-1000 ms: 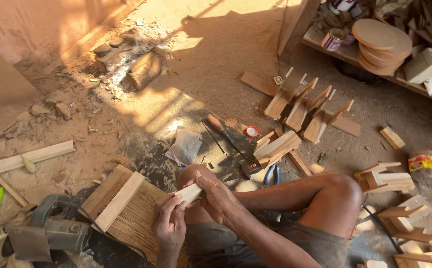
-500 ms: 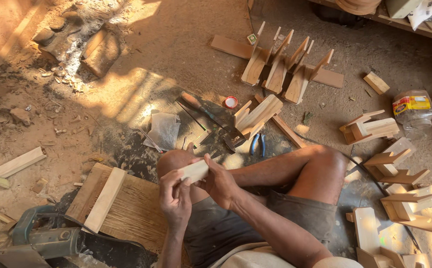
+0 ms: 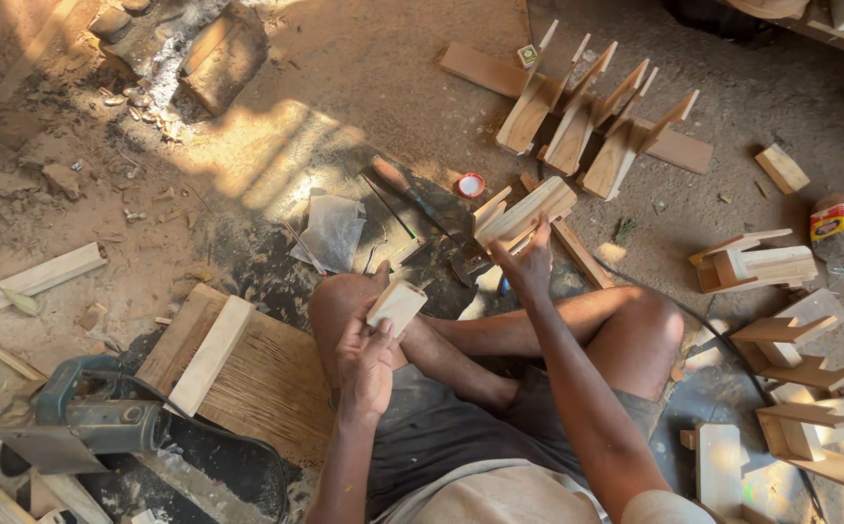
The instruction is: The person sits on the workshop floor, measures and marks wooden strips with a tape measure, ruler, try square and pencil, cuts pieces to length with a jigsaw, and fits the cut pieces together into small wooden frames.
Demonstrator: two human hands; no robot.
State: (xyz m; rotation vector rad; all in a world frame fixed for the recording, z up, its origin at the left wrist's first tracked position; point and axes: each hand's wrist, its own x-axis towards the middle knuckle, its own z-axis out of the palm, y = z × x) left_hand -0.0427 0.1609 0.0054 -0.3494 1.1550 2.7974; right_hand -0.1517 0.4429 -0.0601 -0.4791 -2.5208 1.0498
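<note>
I'm sitting cross-legged on the dirt floor (image 3: 364, 78); my left hand (image 3: 368, 364) is holding a small flat wood block (image 3: 397, 306) up over my left knee, fingers wrapped loosely under it, thumb on its near edge; grip is narrow and closed on the block. My right hand (image 3: 529, 262) is stretching forward past my right knee, fingers curling onto the near end of a glued wooden assembly (image 3: 524, 213) lying on the floor; I'm judging it as touching and starting to close, not yet lifting.

Risks as I'm judging them: right arm is reaching far and the hand is only catching one end of the assembly, so it could be tipping or slipping out as I'm pulling it in; the joined slats could be prying apart if I'm lifting by one piece; a hand tool with a wooden handle (image 3: 412, 194) and a small red cap (image 3: 470, 184) are lying just beside the assembly, so dragging could be knocking them; block in the left hand is being pinched lightly and could be dropping onto my leg while my attention is on the right; a power tool (image 3: 92, 412) is sitting near my left side beside a ribbed board (image 3: 266, 378), its cord looping close to my left elbow, snag risk.
</note>
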